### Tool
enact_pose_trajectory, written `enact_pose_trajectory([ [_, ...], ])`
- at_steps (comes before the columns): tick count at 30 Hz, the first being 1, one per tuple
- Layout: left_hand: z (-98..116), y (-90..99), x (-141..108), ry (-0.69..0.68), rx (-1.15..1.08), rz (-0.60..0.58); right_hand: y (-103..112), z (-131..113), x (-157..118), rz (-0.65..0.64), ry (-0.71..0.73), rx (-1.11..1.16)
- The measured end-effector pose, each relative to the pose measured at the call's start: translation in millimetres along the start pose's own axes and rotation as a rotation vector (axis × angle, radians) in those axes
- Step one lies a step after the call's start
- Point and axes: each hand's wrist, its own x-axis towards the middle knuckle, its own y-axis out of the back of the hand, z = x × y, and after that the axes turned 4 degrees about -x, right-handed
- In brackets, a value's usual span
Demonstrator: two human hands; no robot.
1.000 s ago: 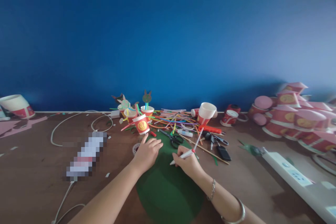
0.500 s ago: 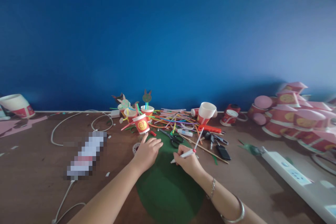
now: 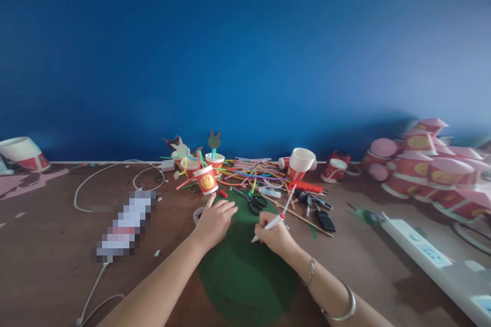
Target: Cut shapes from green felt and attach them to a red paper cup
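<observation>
So the white marker (image 3: 273,223) is sitting in my right hand (image 3: 280,241), slanting with its tip down and aimed leftward and a bit back toward me, over the big green paper (image 3: 249,286), though I honestly can't tell if the tip is touching. Those right fingers are closing around the barrel in a writing grip, making that the nearer hand by miles, while my left hand (image 3: 215,222) is lying open, palm down at the sheet's left side, not gripping anything I can see. Further out, black scissors (image 3: 256,205) are resting on the far end, with a tilted cup (image 3: 206,181) just past my left fingers.
</observation>
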Motion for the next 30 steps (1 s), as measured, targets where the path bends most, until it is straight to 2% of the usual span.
enact_pose_trajectory([
  [22,-1,-2.7,0,0.002,0.018,0.015,-2,3,-4,-0.129,-0.016,0.053],
  [26,-2,-3.0,0,-0.002,0.004,0.012,3,-4,-3,-0.153,-0.047,0.148],
  [30,-2,-2.7,0,-0.005,0.004,0.015,12,-4,0,-0.111,-0.052,0.175],
])
